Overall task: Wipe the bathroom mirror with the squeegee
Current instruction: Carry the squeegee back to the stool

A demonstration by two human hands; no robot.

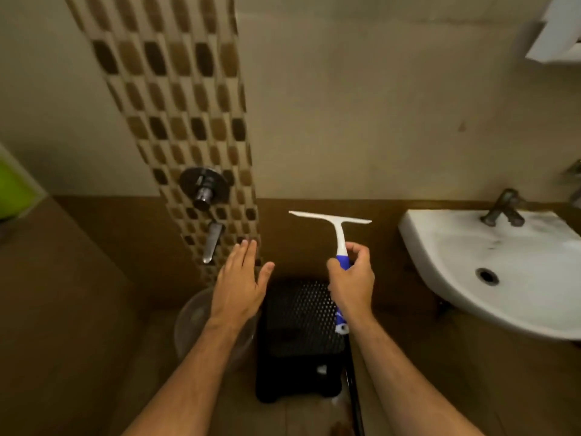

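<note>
Tiled bathroom wall [345, 105] | one squeegee [339, 234] gripped by right hand [353, 278] | left hand [240, 278] spread, empty

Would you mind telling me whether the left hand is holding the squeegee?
No, the squeegee is gripped by the right hand, while the left hand is open and empty.

Both bare forearms reach in from the bottom edge, the left from about 7 o'clock and the right from about 5 o'clock, running toward the centre. The left hand [240, 286] is flat and spread, back to the camera, fingers together pointing to 12 o'clock and the thumb splayed toward 1 o'clock; it grips nothing. The right hand [352, 280] sits at its 3 o'clock, well apart, curled into a fist around a handle, knuckles up, thumb on the near side.
</note>
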